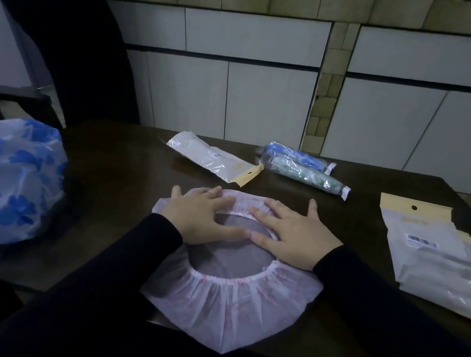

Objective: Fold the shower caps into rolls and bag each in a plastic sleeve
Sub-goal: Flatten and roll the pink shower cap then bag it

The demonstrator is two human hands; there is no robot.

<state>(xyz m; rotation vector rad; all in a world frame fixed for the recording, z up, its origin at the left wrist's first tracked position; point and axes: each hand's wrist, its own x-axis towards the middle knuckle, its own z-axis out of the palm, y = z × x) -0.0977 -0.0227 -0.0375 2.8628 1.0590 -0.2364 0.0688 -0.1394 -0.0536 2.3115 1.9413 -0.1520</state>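
Item 1. Pink shower cap [226, 303]: spread flat on the dark table [126, 161], opening up, elastic rim forming an oval; near edge hangs a little over the table front. Lies directly under both hands.

Item 2. Left hand [201, 219]: fingers straight and spread, palm down, pressing the cap's far-left rim. Grips nothing.

Item 3. Right hand [293, 236]: same posture, flat on the far-right rim, thumb nearly meeting the left thumb over the opening. Grips nothing.

Item 4. Bagged rolls: blue roll [299, 157] and green roll [308, 176], each in a clear sleeve, lying touching, beyond the right hand.

Item 5. White packet w/ tan header [216, 158]: beyond the left hand, lying flat (contents can't be told; may be an empty sleeve).

Item 6. Clear packet w/ barcode label and tan header card [442, 266]: well right of the right hand.

Item 7. Blue-flowered shower cap [1, 187]: puffed up, unfolded, well left of the left hand, at the table's edge.

Step in hand (judgement): flattening the pink cap ahead of the 1st fold; no fold visible yet. Two caps appear done, this one just begun, blue-flowered one waiting.

Next move calls for: pinching the far rim w/ both hands and bringing it toward the near edge to halve the cap, pressing air out, then narrowing to a strip for rolling. Thin film likely slips and springs back, so one hand should hold the crease.
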